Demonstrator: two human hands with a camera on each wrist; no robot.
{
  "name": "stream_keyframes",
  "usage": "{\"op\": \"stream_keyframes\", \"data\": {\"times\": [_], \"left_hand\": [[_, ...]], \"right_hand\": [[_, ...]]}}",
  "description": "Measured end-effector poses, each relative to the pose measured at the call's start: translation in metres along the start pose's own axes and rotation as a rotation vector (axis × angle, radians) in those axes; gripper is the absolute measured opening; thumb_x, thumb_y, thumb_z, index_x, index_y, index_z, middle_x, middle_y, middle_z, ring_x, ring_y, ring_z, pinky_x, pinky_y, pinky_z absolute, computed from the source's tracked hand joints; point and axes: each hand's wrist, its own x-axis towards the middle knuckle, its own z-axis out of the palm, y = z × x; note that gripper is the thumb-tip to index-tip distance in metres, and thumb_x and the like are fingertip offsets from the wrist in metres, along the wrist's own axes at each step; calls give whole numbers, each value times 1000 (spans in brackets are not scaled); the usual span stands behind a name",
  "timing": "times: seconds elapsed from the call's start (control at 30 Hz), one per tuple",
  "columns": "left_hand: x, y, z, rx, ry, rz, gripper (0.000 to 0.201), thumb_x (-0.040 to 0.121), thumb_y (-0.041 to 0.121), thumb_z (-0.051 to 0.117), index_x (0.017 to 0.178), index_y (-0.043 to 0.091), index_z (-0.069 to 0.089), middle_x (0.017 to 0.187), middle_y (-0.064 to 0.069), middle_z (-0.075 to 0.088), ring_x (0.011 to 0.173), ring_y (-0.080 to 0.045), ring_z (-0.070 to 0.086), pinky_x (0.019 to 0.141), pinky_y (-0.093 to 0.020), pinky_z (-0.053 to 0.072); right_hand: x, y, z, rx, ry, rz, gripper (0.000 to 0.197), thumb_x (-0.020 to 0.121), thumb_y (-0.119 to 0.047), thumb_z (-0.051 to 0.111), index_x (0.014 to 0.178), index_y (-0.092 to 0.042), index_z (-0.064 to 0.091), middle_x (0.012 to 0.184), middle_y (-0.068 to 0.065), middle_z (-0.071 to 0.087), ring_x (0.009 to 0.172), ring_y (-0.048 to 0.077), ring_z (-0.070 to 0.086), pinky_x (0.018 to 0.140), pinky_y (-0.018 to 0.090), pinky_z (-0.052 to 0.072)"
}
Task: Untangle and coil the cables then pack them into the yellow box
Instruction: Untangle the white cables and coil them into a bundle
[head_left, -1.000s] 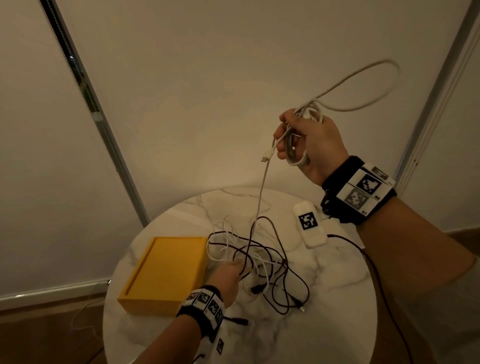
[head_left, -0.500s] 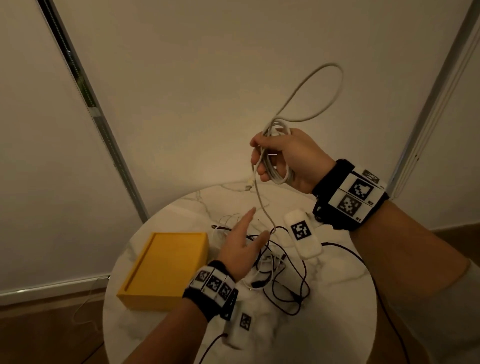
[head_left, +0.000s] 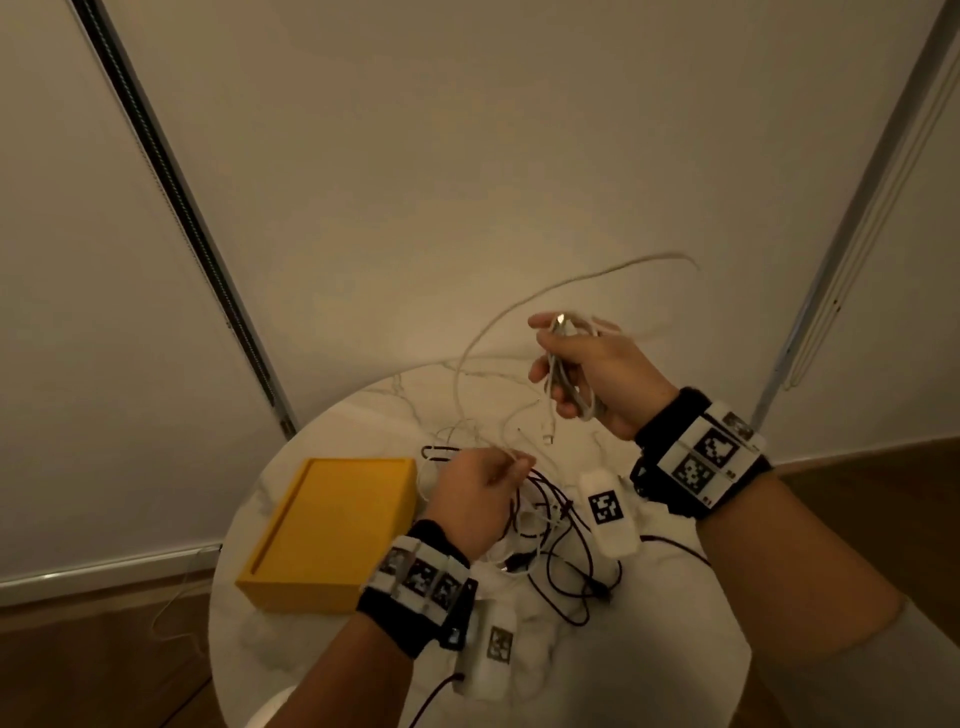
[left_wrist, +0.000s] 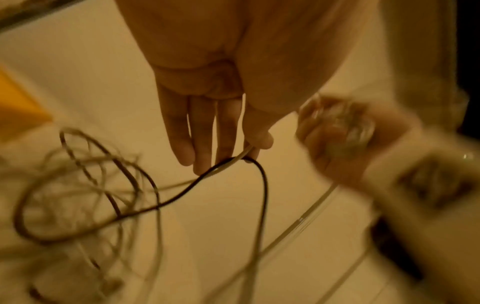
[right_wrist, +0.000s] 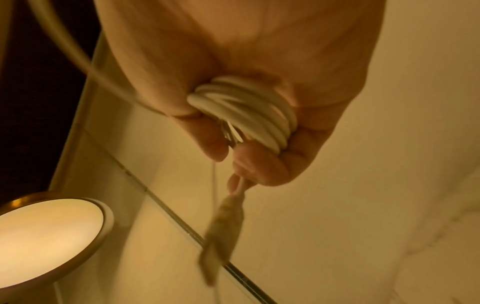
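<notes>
Leftmost on the round marble desk (head_left: 649, 649) sits the yellow box (head_left: 332, 530), open side up with nothing visible in it, just beside the tangle of cables (head_left: 550, 525) at the desk's middle. Over that tangle the left hand (head_left: 475, 501) pinches a white strand between thumb and fingertips (left_wrist: 205, 164), a black cable looped against the same fingers in the left wrist view. Further right and higher, the right hand (head_left: 592, 371) is closed round a part-wound coil of white cable (right_wrist: 249, 111), several turns stacked in the palm, one plug poking out by the thumb and a loose length arcing away toward the wall.

Judging from this, the step in hand is winding the white cable while freeing its tail from the black ones. To do it well, the left hand would best feed the white strand alone, letting the black loop slip off, and keep the pull light so no knot tightens. Each new turn should match the ones already held, so the coil lies flat in the box.

A white tagged block (head_left: 608, 512) rests right of the tangle. Pale walls close the corner behind, wooden floor shows below, and a lit lamp shade (right_wrist: 49, 240) appears in the right wrist view.
</notes>
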Motion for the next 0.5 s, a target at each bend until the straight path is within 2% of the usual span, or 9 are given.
{"op": "stream_keyframes", "data": {"times": [0.07, 0.1, 0.13, 0.2, 0.27, 0.33, 0.4, 0.47, 0.5], "left_hand": [[-3, 15, -9, -403, -30, -160, 23, 100, 19, 57, 101, 4, 74, 101, -5, 75, 95, -23, 71, 85, -38, 59], [-4, 21, -14, -549, -40, -202, 22, 101, 18, 56, 100, 5, 73, 99, -7, 75, 92, -26, 72, 82, -37, 60], [-2, 24, -19, -587, -20, -191, 21, 102, 18, 54, 99, 7, 72, 96, -7, 74, 90, -25, 72, 81, -37, 59], [2, 25, -29, -513, 54, -117, 21, 102, 19, 53, 98, 12, 72, 90, -3, 72, 85, -15, 69, 81, -34, 59], [4, 23, -35, -421, 118, -55, 21, 101, 19, 54, 97, 13, 74, 84, 9, 69, 79, -3, 65, 76, -26, 59], [7, 22, -38, -363, 129, -17, 23, 101, 19, 55, 96, 7, 75, 77, 17, 69, 76, -2, 63, 71, -22, 57], [8, 25, -40, -285, 121, 66, 26, 99, 18, 59, 91, -1, 75, 80, 10, 73, 78, -8, 66, 68, -25, 57], [10, 31, -42, -193, 129, 167, 26, 96, 19, 64, 85, 0, 76, 80, -4, 74, 78, -9, 69, 70, -31, 56], [12, 33, -43, -154, 138, 196, 26, 95, 20, 66, 81, 1, 76, 78, -5, 74, 79, -8, 69, 71, -31, 56]], "right_hand": [[-2, 22, -3, 49, 24, 78, 25, 102, -17, 57, 125, -9, 56, 77, 17, 67, 51, 21, 51, 44, 26, 38], [-5, 32, -3, 80, 27, 113, 27, 102, -18, 58, 126, -7, 56, 77, 16, 67, 50, 21, 50, 43, 26, 38], [-7, 41, -3, 113, 28, 142, 29, 101, -18, 58, 127, -4, 56, 75, 16, 66, 50, 20, 50, 42, 25, 37], [-14, 57, -2, 165, 29, 186, 30, 100, -18, 59, 124, 1, 58, 75, 15, 65, 49, 20, 49, 40, 24, 37], [-21, 69, 0, 159, 21, 213, 27, 100, -17, 60, 120, 1, 61, 76, 16, 64, 49, 20, 49, 40, 24, 37], [-27, 78, 4, 93, -24, 218, 25, 98, -14, 62, 117, 3, 63, 75, 17, 64, 47, 21, 50, 40, 24, 38], [-33, 83, 9, -4, -107, 202, 25, 97, -11, 64, 115, 6, 62, 72, 18, 64, 42, 20, 50, 38, 23, 39], [-37, 85, 14, -124, -180, 165, 21, 97, -11, 65, 106, 8, 64, 68, 14, 66, 39, 18, 50, 37, 23, 39], [-39, 84, 16, -171, -199, 143, 16, 97, -12, 65, 99, 4, 65, 65, 11, 65, 39, 18, 49, 38, 24, 39]]}}
